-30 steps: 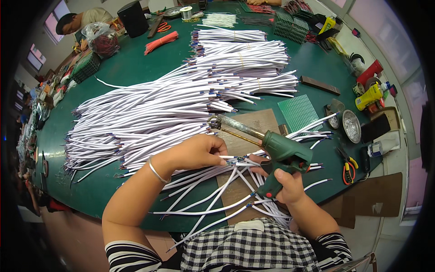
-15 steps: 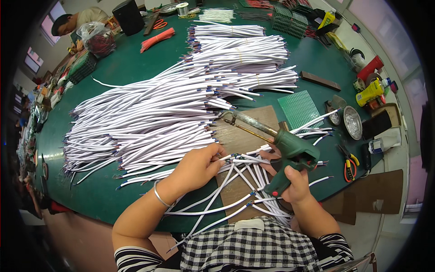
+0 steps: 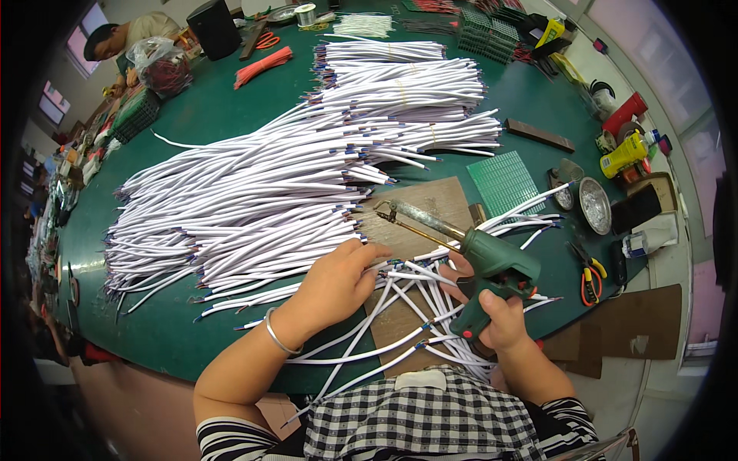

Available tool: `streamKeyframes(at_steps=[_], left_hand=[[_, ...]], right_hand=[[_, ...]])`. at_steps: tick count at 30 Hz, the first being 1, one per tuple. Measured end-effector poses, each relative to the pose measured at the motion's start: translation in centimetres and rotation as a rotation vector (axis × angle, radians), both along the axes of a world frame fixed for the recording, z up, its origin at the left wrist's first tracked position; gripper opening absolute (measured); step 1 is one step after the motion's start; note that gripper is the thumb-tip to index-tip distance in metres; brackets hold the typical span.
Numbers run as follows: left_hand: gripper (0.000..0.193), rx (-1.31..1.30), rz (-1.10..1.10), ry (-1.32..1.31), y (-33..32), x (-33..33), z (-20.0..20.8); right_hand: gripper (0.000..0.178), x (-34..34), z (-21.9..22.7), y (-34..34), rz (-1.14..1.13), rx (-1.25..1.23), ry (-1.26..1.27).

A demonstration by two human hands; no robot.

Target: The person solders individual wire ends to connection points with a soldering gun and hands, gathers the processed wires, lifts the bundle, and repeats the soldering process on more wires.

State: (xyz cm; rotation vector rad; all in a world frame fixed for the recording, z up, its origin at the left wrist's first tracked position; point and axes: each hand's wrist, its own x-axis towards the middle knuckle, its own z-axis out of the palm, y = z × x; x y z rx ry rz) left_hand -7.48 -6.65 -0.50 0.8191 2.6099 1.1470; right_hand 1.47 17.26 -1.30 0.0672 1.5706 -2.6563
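Note:
My right hand (image 3: pixel 504 320) grips the handle of a green soldering gun (image 3: pixel 500 257), its metal barrel pointing up and to the left over a brown board (image 3: pixel 430 201). My left hand (image 3: pixel 337 280), a bangle on its wrist, has its fingers closed at the stripped end of a white cable; the fingertips partly hide that end. Just right of those fingers, several white cables (image 3: pixel 419 269) meet with coloured wire ends. More loose white cables (image 3: pixel 369 352) cross below, toward the checked apron. A large heap of white cables (image 3: pixel 261 200) lies beyond my left hand.
At the right lie a green gridded board (image 3: pixel 503 186), a metal bowl (image 3: pixel 594 206), pliers (image 3: pixel 591 280) and a yellow bottle (image 3: pixel 624 156). A dark bar (image 3: pixel 540 135) rests behind them. Red wires (image 3: pixel 263 67) and a black container (image 3: pixel 214 29) stand far left, near another person (image 3: pixel 127 42).
The soldering gun's tip has dropped slightly nearer to me, away from the cable heap. My left hand has shifted a little, its index finger now stretching further over the cable end.

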Motion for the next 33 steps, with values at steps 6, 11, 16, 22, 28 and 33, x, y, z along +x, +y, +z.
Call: streamKeyframes(at_steps=[6, 11, 16, 22, 28, 33], left_hand=[[0.026, -0.076, -0.033, -0.036, 0.2, 0.0, 0.2], [0.015, -0.059, -0.097, 0.412, 1.7, -0.5, 1.9], [0.012, -0.126, -0.379, 0.467, 5.3, -0.9, 1.1], [0.008, 0.036, -0.298, 0.16, 6.3, -1.6, -0.5], [0.012, 0.108, -0.117, 0.087, 6.2, -2.6, -1.4], [0.016, 0.187, -0.124, 0.139, 4.7, -2.7, -0.9]], right_hand=[[0.067, -0.2, 0.3, 0.5, -0.101, 0.089, 0.051], [0.059, 1.0, 2.0, 1.6, -0.14, -0.197, -0.11], [0.058, 2.5, 2.0, 2.1, -0.229, -0.203, -0.096], [0.06, 3.6, 1.9, 2.9, -0.248, -0.184, 0.053], [0.066, 3.1, 2.1, 2.6, -0.206, -0.104, 0.159], [0.061, 1.8, 1.4, 1.9, -0.185, -0.072, 0.181]])
